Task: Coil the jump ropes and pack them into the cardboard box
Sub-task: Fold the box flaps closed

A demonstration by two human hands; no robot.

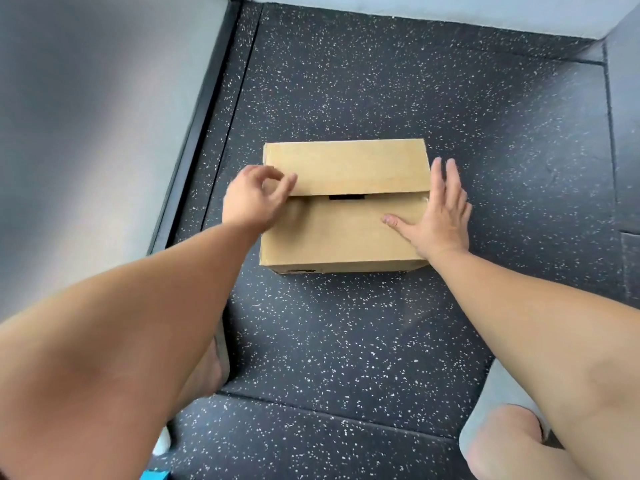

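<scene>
A brown cardboard box (346, 168) sits on the dark speckled floor with both top flaps folded down. A thin dark slot shows where the flaps meet. My left hand (252, 199) is at the box's left edge, with thumb and fingers curled at the corner of the far flap. My right hand (440, 216) lies flat and spread on the right end of the near flap, thumb pointing inward. No jump rope is visible; the inside of the box is hidden.
A grey wall (86, 133) with a black baseboard runs along the left. Pale walls meet at the far right corner. My knees and feet show at the bottom edge. A small blue object (156, 474) peeks in at the bottom left.
</scene>
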